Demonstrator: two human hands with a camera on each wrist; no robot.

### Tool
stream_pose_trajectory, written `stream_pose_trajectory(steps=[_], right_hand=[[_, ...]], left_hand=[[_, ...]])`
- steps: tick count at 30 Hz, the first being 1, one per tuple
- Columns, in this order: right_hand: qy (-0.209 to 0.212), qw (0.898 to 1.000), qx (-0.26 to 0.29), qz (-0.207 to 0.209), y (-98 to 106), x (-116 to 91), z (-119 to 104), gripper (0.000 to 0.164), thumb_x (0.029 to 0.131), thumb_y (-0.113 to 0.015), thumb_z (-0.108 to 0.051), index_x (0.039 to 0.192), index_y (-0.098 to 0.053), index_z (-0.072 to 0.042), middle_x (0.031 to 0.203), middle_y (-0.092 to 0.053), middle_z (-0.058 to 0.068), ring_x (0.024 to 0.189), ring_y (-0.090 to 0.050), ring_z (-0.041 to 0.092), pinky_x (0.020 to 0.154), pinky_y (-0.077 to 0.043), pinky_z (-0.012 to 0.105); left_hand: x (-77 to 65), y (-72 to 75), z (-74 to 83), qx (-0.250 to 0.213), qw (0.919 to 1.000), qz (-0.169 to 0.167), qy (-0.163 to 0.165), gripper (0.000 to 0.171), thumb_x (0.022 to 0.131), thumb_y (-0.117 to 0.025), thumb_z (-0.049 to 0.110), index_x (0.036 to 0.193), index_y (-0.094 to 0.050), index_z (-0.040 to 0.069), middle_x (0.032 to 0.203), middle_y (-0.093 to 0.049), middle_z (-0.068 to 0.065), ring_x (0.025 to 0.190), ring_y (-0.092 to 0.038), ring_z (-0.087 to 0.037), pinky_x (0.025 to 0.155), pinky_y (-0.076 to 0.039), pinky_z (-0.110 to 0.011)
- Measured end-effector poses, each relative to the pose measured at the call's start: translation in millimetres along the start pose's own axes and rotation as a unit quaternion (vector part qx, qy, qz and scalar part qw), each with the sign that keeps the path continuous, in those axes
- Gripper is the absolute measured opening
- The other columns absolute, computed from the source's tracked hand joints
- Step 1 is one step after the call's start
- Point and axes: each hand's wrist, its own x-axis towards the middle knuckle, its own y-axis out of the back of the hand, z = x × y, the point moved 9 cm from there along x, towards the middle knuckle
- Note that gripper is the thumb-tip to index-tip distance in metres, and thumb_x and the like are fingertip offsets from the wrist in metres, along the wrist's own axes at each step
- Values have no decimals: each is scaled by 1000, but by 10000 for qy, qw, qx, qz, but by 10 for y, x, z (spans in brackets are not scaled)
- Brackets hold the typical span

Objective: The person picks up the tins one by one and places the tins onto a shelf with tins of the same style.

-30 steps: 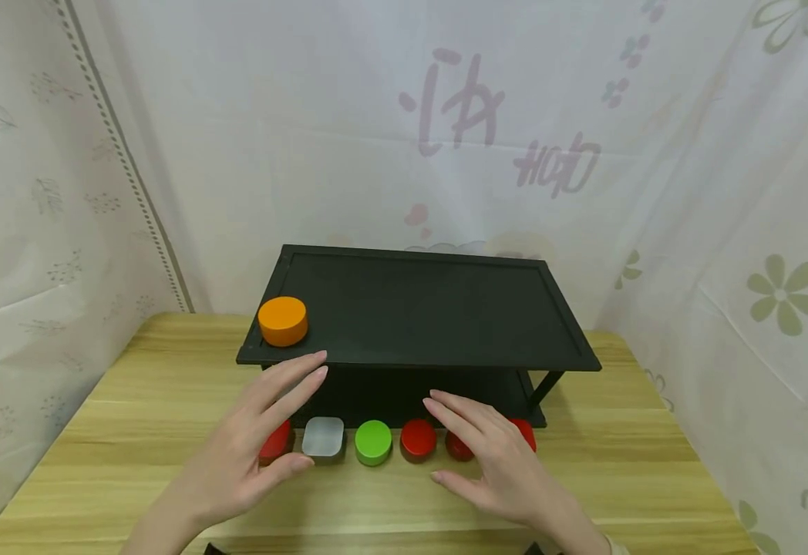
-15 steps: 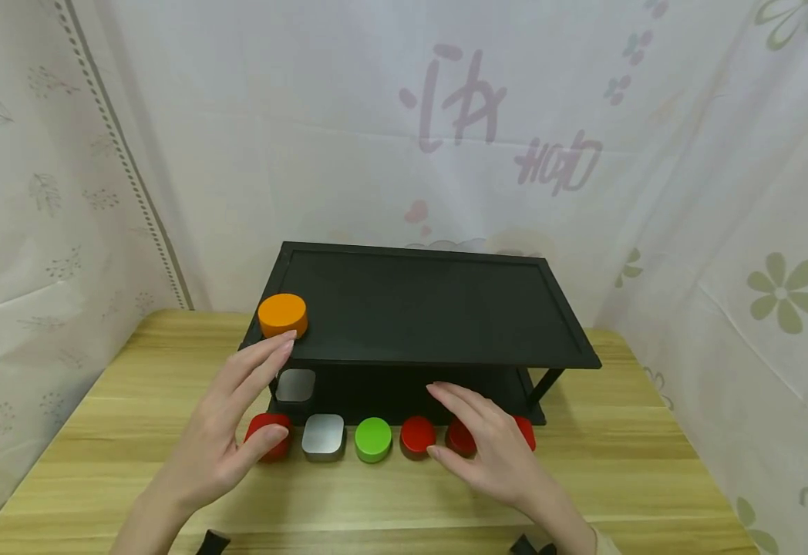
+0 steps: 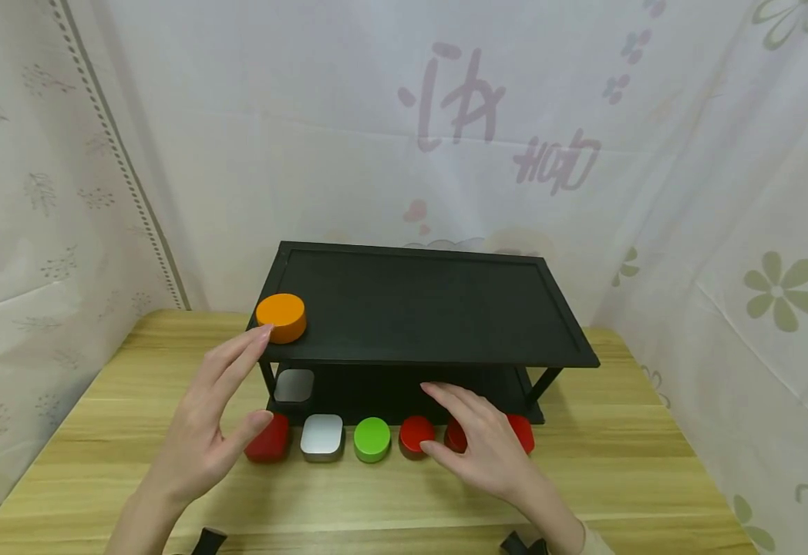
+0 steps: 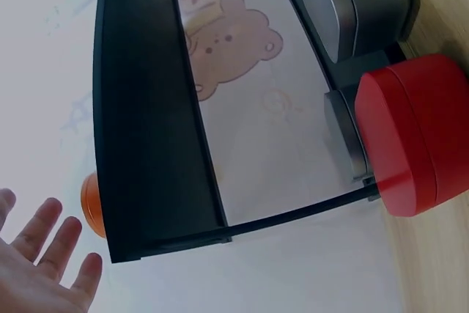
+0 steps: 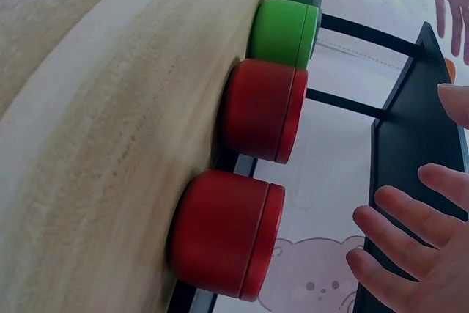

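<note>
Left hand [image 3: 199,420] perhaps brushing the orange jar [image 3: 281,314], right hand [image 3: 485,449] near a red jar [image 3: 415,436], each grip spreads empty.

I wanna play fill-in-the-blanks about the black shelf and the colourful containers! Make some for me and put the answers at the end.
1. The shelf-top container on the black shelf is coloured ____.
2. In the front row, between the grey square container and the nearest round red container, stands a lidded container coloured ____.
3. The hand nearer the shelf-top container is the person's ____ one.
4. In the head view, the leftmost front-row container is coloured ____.

Missing words: orange; green; left; red.
</note>
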Motion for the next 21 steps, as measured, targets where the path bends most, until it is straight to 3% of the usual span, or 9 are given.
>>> stream_pose_trajectory(steps=[9,17,21], right_hand=[[-128,9998,-52,-126,-92,9,17,67,82,-70,-41,139,-34,-47,136,-45,-24,123,-50,5,97,-49,37],[-232,9990,-142,-362,-203,5,70,65,82,-67,-47,139,-35,-47,136,-48,-20,123,-51,9,98,-48,39],[-200,9983,-168,-524,-259,2,90,63,84,-64,-49,140,-37,-42,136,-50,-15,122,-53,13,98,-49,41]], left_hand=[[13,97,-77,82,9987,324,386,59,94,-54,38,135,-46,-5,139,-46,-17,132,-37,-14,110,-25,-16],[-100,156,-417,299,9922,562,1070,53,88,-60,18,137,-48,5,140,-49,-12,132,-37,-10,108,-25,-15],[-116,202,-477,153,9900,798,1152,50,88,-58,9,136,-48,2,138,-50,-16,132,-38,-9,109,-26,-16]])
